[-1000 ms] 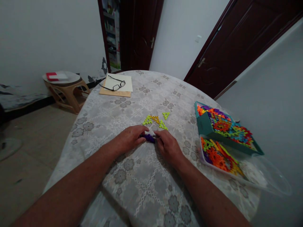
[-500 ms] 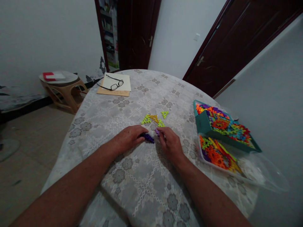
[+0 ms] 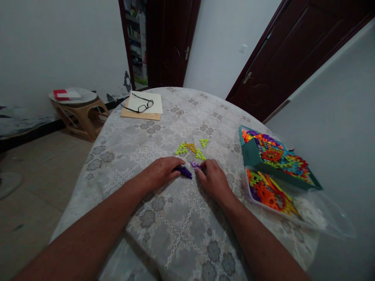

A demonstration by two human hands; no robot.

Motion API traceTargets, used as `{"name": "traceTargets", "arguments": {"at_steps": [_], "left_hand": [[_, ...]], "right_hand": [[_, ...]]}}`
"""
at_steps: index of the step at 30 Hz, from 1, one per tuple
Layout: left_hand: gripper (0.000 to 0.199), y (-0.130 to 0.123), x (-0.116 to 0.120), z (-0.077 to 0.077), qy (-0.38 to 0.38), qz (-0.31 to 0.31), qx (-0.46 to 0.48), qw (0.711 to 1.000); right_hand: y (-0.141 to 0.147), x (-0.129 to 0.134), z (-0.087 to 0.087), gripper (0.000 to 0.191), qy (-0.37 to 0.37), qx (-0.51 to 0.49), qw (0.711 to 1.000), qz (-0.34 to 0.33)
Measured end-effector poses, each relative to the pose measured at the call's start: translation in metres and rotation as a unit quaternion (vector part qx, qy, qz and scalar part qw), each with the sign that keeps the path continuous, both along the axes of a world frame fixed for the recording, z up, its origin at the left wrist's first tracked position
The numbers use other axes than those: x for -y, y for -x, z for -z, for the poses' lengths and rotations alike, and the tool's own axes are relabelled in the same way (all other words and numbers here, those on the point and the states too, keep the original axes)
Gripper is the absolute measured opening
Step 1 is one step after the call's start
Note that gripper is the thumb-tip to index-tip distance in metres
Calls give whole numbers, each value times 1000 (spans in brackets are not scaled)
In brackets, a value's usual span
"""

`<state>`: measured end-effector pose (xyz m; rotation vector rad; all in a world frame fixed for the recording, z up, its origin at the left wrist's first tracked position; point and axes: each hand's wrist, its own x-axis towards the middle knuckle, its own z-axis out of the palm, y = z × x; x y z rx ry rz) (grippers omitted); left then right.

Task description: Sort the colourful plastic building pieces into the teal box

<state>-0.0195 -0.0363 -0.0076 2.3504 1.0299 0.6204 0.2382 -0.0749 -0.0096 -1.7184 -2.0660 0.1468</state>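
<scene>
My left hand [image 3: 164,171] is closed on a dark purple toothed building piece [image 3: 185,172], whose far end sticks out to the right of the fingertips. Between the fingers of my right hand [image 3: 214,177] is a lighter purple building piece [image 3: 195,165], partly covered by the fingertips. The two purple pieces are close together but a small gap separates them. Just beyond the hands lie yellow-green triangular pieces [image 3: 181,148] and an orange-yellow piece [image 3: 191,147] on the patterned tablecloth [image 3: 164,234]. One more green triangle [image 3: 204,143] lies apart, farther back.
At the right, a teal box [image 3: 250,154] and a clear plastic tub [image 3: 248,190] hold many colourful pieces. Black glasses [image 3: 142,108] rest on papers [image 3: 155,102] at the back left. A stool [image 3: 84,113] stands beyond the table's left edge.
My right hand has shifted slightly, and more of the light purple piece shows at its fingertips. The left hand keeps hold of the dark purple piece, almost unmoved.
</scene>
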Motion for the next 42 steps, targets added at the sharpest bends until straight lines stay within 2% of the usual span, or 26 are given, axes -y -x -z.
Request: {"name": "traceTargets", "arguments": {"at_steps": [3,5,10,14,18,20,27,35,39,42], "left_hand": [[34,-1,1,-2,5,2,-6,1000],[35,-2,2,-3,6,0,-6,1000],[33,-4,3,-2,7,-5,-13,1000],[31,-5,3,-3,4,6,-8,1000],[31,-5,4,-6,4,13,-8,1000],[33,-5,5,-6,7,13,-12,1000],[30,-6,6,-7,10,18,-12,1000],[23,-6,8,-11,-7,19,20,1000],[28,-6,7,-8,0,21,25,999],[31,-6,6,-8,13,14,20,1000]], "right_hand": [[1,0,4,24,-18,-48,999,-11],[4,1,4,32,-29,-42,999,-5],[7,6,-2,20,-9,12,1000,27],[5,4,-2,15,13,-28,1000,5],[2,-1,2,41,5,-97,995,-27],[2,-2,2,47,0,-124,992,-36],[8,-1,-6,19,9,-202,975,-93],[22,-1,-8,18,-19,-229,964,-132],[24,0,-7,19,-19,-242,955,-168],[19,-3,-4,22,-34,-239,956,-165]]}}
